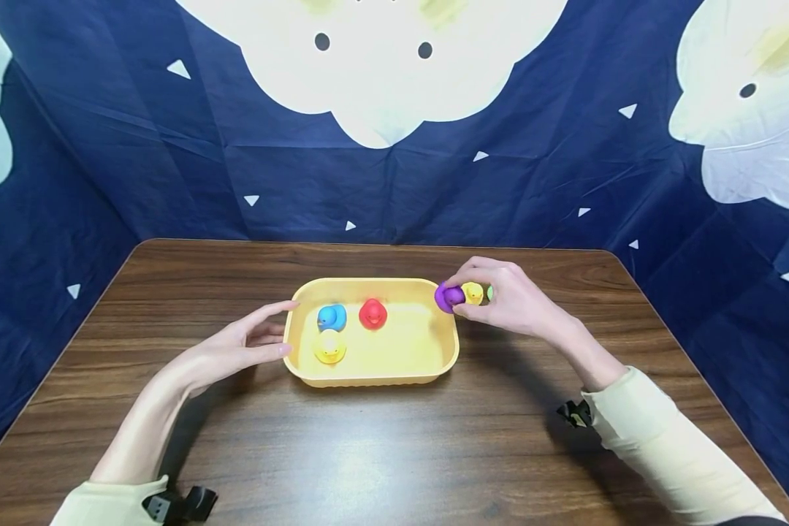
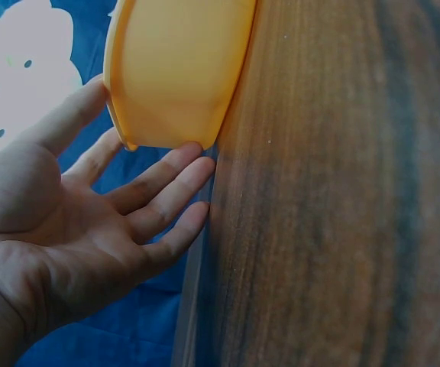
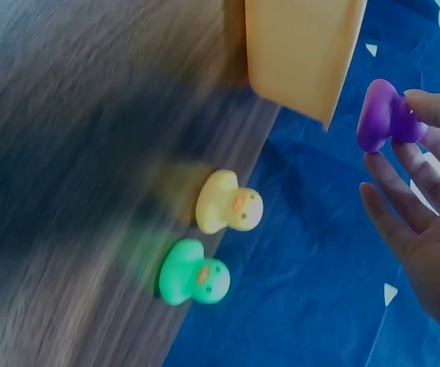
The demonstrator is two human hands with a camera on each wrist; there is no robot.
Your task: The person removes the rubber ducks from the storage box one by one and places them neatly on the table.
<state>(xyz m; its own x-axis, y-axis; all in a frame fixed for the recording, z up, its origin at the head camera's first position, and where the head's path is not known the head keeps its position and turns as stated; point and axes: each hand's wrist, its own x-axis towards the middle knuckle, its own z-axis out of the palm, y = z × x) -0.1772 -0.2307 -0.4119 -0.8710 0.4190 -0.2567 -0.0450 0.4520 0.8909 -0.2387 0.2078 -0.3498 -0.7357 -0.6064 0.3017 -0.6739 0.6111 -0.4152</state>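
So, looks like the carrying step: the right hand [image 1: 509, 298] pinches the purple duck [image 1: 450, 296] by the tray [image 1: 371, 380]'s right end, and lowering it in calls for clearing that rim. The left hand [image 1: 226, 352]'s fingers are spread at the other end, probably touching, hard to tell. A blue duck [image 1: 332, 317], red duck [image 1: 372, 313] and yellow duck [image 1: 330, 347] sit inside; a second yellow duck [image 3: 218, 202] and green duck [image 3: 180, 273] stand on the worktop [image 1: 368, 460].

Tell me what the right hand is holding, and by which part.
The right hand pinches the purple duck by its head end.
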